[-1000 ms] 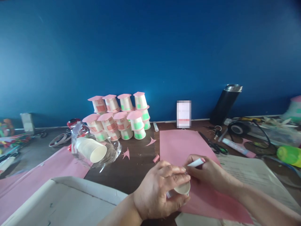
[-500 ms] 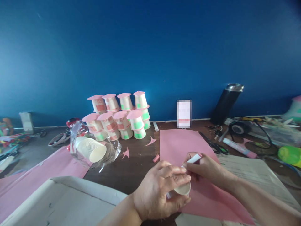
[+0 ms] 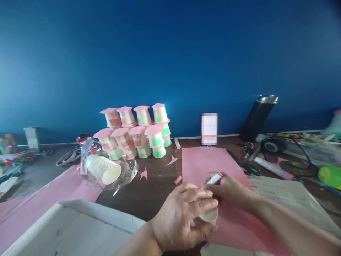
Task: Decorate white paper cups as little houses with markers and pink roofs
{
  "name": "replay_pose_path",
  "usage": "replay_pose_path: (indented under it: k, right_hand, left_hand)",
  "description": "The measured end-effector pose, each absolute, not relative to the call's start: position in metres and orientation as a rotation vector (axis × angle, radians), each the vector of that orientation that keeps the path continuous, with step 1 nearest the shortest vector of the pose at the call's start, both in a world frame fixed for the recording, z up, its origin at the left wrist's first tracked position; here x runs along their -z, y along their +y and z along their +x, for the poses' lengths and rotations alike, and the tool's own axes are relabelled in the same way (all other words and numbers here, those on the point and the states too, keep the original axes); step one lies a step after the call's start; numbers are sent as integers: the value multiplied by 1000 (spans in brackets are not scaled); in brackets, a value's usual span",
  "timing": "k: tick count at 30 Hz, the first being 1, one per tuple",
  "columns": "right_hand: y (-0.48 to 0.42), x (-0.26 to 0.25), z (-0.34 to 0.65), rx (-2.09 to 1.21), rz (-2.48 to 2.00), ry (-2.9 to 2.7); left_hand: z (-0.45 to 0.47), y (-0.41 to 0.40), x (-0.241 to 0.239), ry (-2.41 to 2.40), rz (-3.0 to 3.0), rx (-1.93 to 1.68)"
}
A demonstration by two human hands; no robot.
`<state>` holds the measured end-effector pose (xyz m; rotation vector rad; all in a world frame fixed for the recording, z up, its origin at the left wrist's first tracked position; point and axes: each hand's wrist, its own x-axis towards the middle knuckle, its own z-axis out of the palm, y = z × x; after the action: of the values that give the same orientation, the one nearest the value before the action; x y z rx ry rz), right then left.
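My left hand (image 3: 188,217) is wrapped round a white paper cup (image 3: 209,215) lying on its side, its open mouth facing right and toward me. Most of the cup's wall is hidden by my fingers. In my right hand (image 3: 226,186) is a marker (image 3: 214,179), white with a pink end, pinched with its tip down at the cup's far side; the tip itself is out of sight. Both hands are over a pink paper sheet (image 3: 207,160). A small pink marker cap (image 3: 178,180) lies left of that sheet.
Decorated paper cups with pink roofs (image 3: 156,129) stand stacked at the back. Left of me, a stack of plain cups (image 3: 106,170) lies in torn plastic. A black flask (image 3: 258,117), scissors (image 3: 249,168), a glue stick (image 3: 273,168) and printed papers (image 3: 290,197) are at right.
My right hand with the marker has shifted slightly left, closer to my left hand, along the cup. The left hand keeps its hold; the view has moved a little.
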<state>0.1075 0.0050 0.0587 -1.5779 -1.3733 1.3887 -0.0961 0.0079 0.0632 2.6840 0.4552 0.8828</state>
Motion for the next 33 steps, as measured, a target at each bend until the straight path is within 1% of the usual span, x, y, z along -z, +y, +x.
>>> replay_pose_path:
  k: [12,21,27,33]
  right_hand:
    - [23,-53,103,-1503,-1572,-1478]
    - [34,-52,98,-1570,-1474,-1609]
    - [41,-50,96,-1595,-1438,-1671]
    - [48,-56,91,-1693,-1336,-1771]
  left_hand:
    - [-98,6,-61,537,2719,-851]
    - [-97,5,-63,547,2718,-824]
    - [-96,5,-62,550,2707,-886]
    - [-95,4,-65,549,2707,-862]
